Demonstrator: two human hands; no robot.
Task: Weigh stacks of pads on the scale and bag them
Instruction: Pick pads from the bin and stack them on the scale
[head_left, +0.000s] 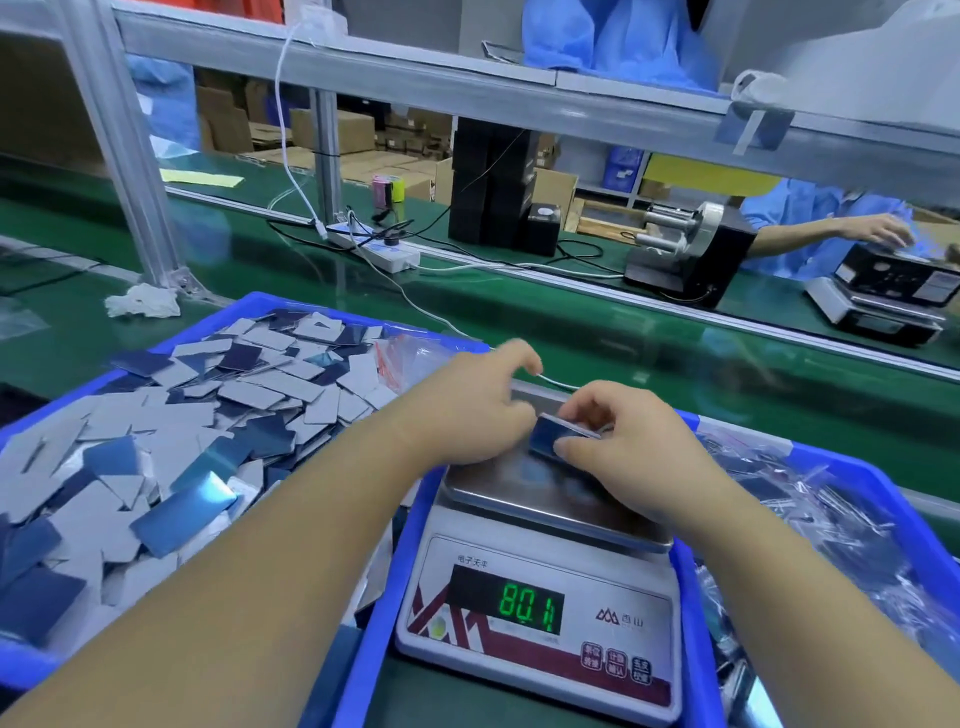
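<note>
A small stack of pads (553, 435) with a shiny blue face sits tilted on the steel pan of the scale (540, 499). Both hands hold it over the pan. My left hand (478, 410) grips its left end with fingers curled. My right hand (618, 441) pinches its right end between thumb and fingers. The scale's green display (530, 607) reads 80.1. On the left, a blue bin (291, 306) is heaped with several loose grey and blue pads (218, 415). To the right, another blue bin (883, 488) holds several clear bags of pads (831, 525).
A green conveyor belt (571, 322) runs behind the bins. A white power strip (379, 249) with cables, black boxes (493, 187) and a label dispenser (691, 249) stand beyond it. Another person's hand (878, 231) works over a second scale (883, 296) at far right. A metal frame post (130, 156) rises at left.
</note>
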